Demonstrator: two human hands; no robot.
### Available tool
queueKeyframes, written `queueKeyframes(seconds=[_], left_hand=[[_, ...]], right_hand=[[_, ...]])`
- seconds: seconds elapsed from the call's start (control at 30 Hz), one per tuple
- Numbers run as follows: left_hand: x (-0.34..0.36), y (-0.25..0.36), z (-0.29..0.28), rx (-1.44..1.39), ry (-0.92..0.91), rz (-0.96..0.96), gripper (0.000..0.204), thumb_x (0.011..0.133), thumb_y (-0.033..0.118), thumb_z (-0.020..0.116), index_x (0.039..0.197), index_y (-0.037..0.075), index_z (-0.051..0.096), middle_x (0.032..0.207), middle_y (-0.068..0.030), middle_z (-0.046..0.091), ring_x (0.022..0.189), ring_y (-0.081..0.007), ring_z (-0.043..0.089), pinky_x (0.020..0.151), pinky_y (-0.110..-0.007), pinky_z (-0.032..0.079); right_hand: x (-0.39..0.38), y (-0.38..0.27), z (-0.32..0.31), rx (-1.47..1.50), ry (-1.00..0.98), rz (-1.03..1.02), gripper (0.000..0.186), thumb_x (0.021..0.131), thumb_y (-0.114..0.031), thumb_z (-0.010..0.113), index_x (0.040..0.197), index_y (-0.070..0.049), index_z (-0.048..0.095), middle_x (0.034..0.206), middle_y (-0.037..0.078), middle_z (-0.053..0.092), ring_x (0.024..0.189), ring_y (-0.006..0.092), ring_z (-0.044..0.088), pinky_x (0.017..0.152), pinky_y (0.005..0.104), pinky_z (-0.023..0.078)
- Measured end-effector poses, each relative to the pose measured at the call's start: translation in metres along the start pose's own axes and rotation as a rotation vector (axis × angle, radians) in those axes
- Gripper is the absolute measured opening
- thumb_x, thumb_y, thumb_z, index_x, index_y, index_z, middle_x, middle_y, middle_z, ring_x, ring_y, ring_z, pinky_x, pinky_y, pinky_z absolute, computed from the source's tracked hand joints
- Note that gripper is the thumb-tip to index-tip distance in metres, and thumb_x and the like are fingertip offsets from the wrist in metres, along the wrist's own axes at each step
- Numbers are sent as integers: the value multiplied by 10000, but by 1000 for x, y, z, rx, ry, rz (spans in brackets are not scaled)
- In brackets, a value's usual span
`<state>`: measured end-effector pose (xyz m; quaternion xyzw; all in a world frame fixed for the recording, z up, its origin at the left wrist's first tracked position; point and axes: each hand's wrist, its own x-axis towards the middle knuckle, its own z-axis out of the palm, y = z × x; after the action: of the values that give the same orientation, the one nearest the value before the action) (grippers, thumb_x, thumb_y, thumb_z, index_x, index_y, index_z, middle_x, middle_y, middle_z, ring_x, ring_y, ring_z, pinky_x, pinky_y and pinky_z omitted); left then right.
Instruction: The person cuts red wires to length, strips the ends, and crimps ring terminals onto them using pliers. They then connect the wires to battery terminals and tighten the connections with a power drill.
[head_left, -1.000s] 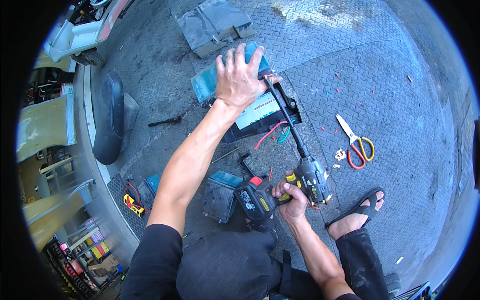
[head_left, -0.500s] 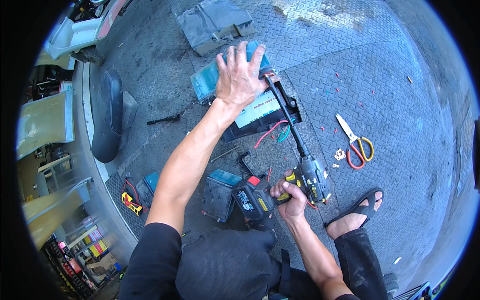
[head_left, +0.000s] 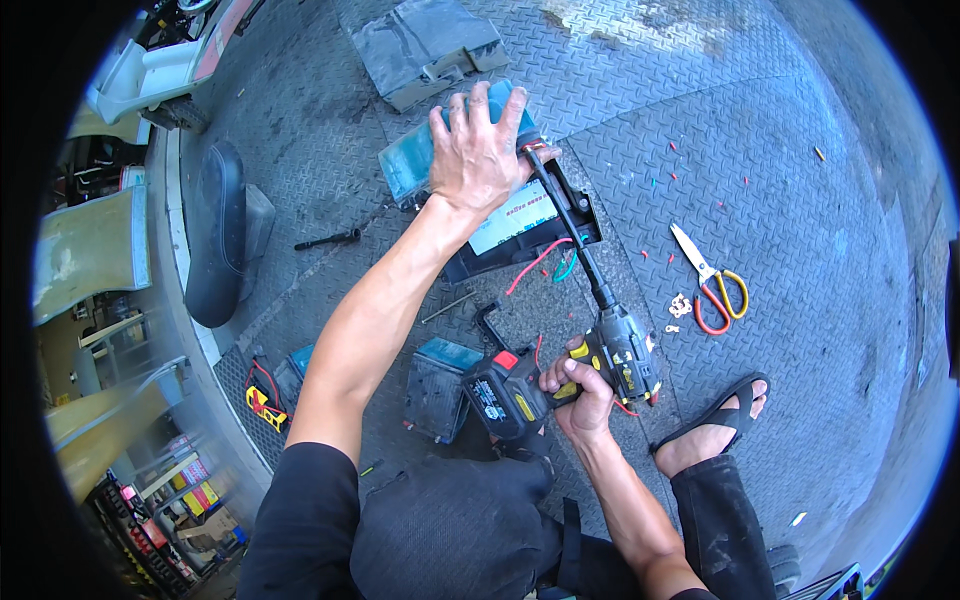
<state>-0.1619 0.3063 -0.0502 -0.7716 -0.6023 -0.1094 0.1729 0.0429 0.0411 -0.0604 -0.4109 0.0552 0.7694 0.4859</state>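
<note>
Nearest, the right hand has its fingers wrapped round the grip of a cordless drill. Its long bit runs up and away to the battery box, where the left hand presses down, fingers spread flat. Scissors lie right on the steel floor.

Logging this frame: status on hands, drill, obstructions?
Left hand flat on teal battery. Right hand grips cordless drill, long bit at terminal. Loose wires beside bit.
</note>
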Motion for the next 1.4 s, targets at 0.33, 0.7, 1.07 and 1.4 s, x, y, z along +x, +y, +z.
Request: queueKeyframes(seconds=[0.33, 0.7, 1.07, 1.4], left_hand=[[-1, 1, 3, 14, 6, 22, 880, 874, 714, 756, 1492, 108, 597, 1429, -262, 581, 1277, -441, 591, 1020, -635, 451], [-1, -1, 4, 18, -29, 22, 892, 892, 704, 740, 1534, 111, 560, 1446, -285, 564, 1281, -461, 580, 1047, -652, 431], [0, -6, -2, -118, -62, 46, 1023, 829, 688, 812, 1630, 154, 465, 1518, -310, 503, 1391, -502, 523, 1114, -736, 394], [-97, -68, -53, -386, -135, -228, 1116, 725, 314, 997, 1673, 179, 425, 1723, -242, 372, 1614, -516, 286, 1305, -615, 292]], right_hand=[[4, 2, 1, -9, -5, -12, 373, 883, -118, 701, 1221, -35, 567, 740, 55, 506, 689, 211, 563, 722, 409, 500], [8, 2, -1, -116, -25, -91, 384, 901, -101, 709, 1250, -12, 576, 762, 60, 558, 705, 206, 597, 744, 409, 524], [6, 3, -2, -74, -34, -85, 509, 855, -121, 701, 1328, -11, 548, 745, 62, 553, 701, 205, 593, 740, 407, 510], [-26, -8, -12, -101, -53, -165, 484, 858, -123, 674, 1315, -29, 545, 733, 55, 506, 663, 209, 547, 729, 421, 486]])
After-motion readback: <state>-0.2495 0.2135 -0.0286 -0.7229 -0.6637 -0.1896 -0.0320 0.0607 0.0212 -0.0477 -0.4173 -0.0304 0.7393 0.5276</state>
